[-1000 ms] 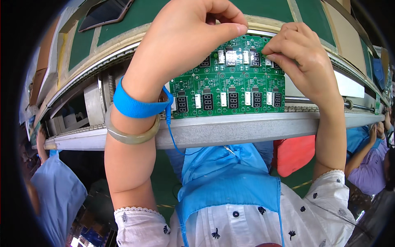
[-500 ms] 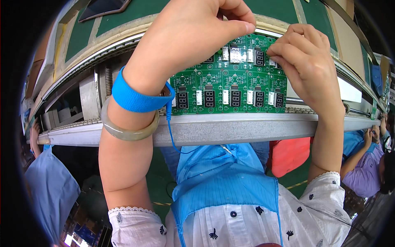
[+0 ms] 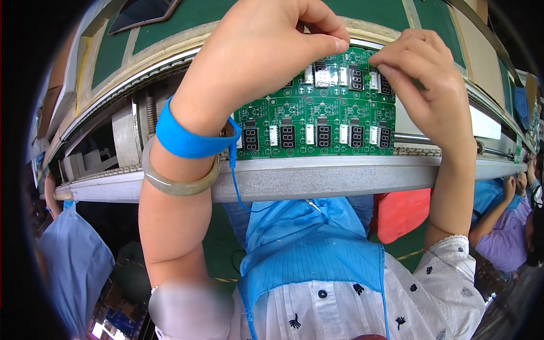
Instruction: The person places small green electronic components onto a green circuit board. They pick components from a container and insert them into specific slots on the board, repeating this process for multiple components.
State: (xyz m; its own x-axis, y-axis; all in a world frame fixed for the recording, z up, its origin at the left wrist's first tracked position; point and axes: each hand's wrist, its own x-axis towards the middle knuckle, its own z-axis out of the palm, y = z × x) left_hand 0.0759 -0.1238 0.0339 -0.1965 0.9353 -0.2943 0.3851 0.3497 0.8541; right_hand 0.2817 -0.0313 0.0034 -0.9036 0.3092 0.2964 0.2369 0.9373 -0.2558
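A panel of joined green circuit boards (image 3: 334, 103) lies in front of me, bearing rows of black digit displays (image 3: 323, 136) and white connectors (image 3: 273, 136). My left hand (image 3: 277, 48) arches over its upper left part and hides several boards. Its thumb and forefinger are pinched close to the far edge; whatever they hold is too small to tell. My right hand (image 3: 422, 76) is closed at the upper right corner, thumb and forefinger tips nearly together, their contents not visible. Just below those fingertips a small bright green part (image 3: 368, 77) stands beside a white connector.
The panel rests on a conveyor with a metal front rail (image 3: 317, 184) and chain edges. A phone (image 3: 141, 12) lies at the far left on a green surface. A red stool (image 3: 402, 212) stands below the rail. People sit at both sides. A blue wrist strap (image 3: 190, 133) trails a cord.
My right fingertips have lifted a little away from the upper right board, uncovering its connector, display and the small green part. My left hand has shifted only slightly.
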